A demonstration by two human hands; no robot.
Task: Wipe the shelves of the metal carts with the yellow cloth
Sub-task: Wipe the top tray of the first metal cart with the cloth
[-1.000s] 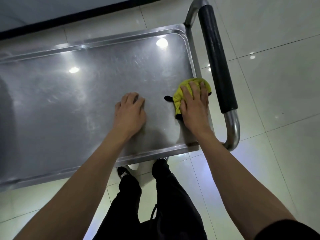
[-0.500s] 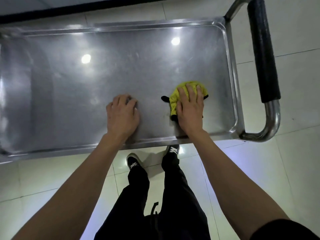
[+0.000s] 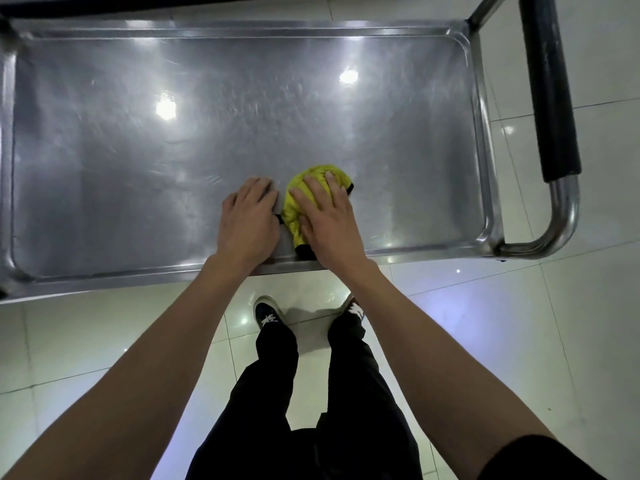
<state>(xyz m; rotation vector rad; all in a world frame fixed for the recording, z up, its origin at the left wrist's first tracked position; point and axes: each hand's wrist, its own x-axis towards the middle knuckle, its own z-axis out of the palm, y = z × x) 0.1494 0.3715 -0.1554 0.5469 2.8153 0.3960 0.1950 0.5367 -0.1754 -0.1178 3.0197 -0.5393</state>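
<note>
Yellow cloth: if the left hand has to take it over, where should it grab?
Probably the bunched yellow cloth edge showing left of the right hand, pinched from the left. The left hand rests flat beside it on the shelf; the right hand's palm covers the rest.

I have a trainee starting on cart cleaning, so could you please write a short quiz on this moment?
1. True or false: the yellow cloth lies on the cart shelf.
2. Which hand presses the cloth? A left B right
3. Fill in: the cart's handle has a ____ cover.

Key: 1 true. 2 B: the right hand lies flat on it; the left hand rests beside it. 3 black.
</note>
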